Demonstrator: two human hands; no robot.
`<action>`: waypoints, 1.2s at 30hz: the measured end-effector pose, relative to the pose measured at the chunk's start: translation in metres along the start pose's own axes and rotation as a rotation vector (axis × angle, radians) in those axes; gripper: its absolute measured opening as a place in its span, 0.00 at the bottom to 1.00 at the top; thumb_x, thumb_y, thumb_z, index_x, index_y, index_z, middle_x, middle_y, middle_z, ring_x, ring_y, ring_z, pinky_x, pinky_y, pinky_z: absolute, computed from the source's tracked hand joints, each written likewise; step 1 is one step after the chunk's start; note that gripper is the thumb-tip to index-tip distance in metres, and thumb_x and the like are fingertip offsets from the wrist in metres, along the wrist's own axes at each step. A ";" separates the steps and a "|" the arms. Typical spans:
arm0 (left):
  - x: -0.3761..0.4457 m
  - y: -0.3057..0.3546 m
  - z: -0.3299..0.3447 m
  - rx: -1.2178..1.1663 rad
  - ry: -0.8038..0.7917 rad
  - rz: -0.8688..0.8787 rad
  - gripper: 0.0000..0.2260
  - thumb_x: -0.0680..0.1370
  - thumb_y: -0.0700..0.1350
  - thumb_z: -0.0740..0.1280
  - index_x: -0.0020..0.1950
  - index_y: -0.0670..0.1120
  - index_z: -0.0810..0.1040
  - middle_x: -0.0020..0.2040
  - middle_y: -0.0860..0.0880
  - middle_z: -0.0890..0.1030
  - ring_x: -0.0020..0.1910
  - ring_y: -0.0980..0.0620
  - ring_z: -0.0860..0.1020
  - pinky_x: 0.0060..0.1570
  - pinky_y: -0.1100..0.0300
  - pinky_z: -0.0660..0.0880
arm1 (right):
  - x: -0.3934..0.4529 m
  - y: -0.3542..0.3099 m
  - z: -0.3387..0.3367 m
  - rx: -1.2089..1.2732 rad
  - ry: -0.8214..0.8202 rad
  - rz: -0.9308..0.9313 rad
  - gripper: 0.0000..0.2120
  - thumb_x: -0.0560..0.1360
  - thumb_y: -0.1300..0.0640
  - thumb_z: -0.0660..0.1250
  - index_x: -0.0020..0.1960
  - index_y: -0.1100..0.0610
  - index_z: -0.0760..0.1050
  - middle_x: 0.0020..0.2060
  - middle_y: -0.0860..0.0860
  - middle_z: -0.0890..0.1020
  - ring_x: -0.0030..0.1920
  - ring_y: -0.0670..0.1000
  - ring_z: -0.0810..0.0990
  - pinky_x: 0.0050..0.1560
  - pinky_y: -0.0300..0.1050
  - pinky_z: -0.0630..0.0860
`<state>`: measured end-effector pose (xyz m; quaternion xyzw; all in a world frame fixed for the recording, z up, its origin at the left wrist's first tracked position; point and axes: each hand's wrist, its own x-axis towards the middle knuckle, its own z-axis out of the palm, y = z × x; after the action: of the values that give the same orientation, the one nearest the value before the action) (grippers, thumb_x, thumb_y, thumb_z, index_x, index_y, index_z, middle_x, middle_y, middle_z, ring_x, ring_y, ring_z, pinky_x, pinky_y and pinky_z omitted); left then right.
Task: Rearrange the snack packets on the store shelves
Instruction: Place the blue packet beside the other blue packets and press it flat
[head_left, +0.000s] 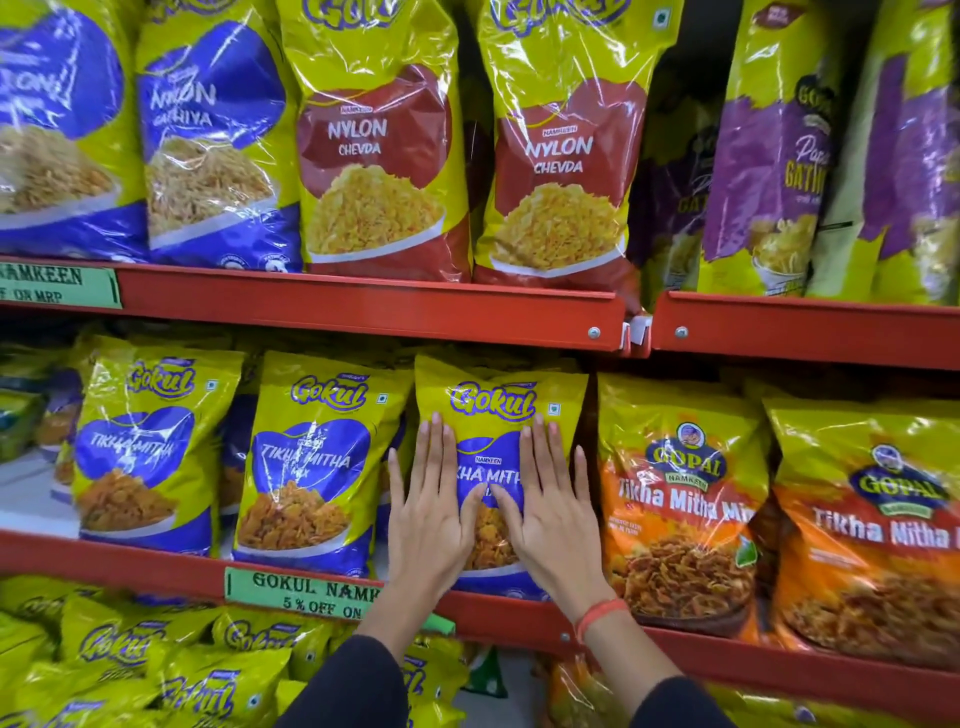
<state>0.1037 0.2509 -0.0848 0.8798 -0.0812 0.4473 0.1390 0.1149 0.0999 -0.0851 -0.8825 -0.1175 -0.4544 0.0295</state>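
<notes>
Both hands, left hand (428, 512) and right hand (553, 512), flat, fingers spread on one Gokul packet (498, 400).

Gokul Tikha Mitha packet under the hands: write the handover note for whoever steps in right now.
Left hand: open, flat on the front of the Gokul Tikha Mitha packet, not gripping.
Right hand: open, flat on the same packet, beside the left.
The packet stands upright on the middle shelf, third in a row after two matching Gokul packets; Gopal Tikha Mitha packets stand to its right.
Done: this packet faces front, in line with its row.
Left: lift the hands off. The heap of Gokul packets on the shelf below looks untidy and probably needs straightening.
</notes>
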 end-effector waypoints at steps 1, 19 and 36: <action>-0.003 0.005 -0.004 -0.018 0.008 0.006 0.30 0.81 0.58 0.45 0.78 0.42 0.52 0.80 0.45 0.51 0.79 0.49 0.50 0.76 0.43 0.49 | -0.008 0.004 -0.005 0.014 -0.004 -0.026 0.34 0.83 0.38 0.47 0.80 0.60 0.54 0.81 0.56 0.56 0.81 0.55 0.56 0.77 0.57 0.54; 0.031 0.279 0.012 -1.168 -0.017 -0.231 0.10 0.79 0.45 0.63 0.60 0.47 0.77 0.52 0.52 0.81 0.50 0.63 0.79 0.50 0.78 0.70 | -0.065 0.284 -0.156 0.570 0.594 0.693 0.24 0.80 0.48 0.55 0.68 0.62 0.72 0.64 0.62 0.77 0.66 0.62 0.74 0.65 0.46 0.67; 0.048 0.356 0.033 -1.290 0.308 -0.495 0.11 0.77 0.44 0.68 0.59 0.51 0.75 0.54 0.52 0.81 0.59 0.55 0.79 0.53 0.73 0.74 | -0.045 0.342 -0.148 0.772 0.695 0.781 0.15 0.82 0.51 0.62 0.60 0.59 0.80 0.45 0.47 0.84 0.38 0.36 0.77 0.42 0.37 0.75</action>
<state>0.0619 -0.0982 -0.0028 0.5411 -0.1072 0.3848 0.7401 0.0519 -0.2636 -0.0162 -0.5880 0.0734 -0.5943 0.5438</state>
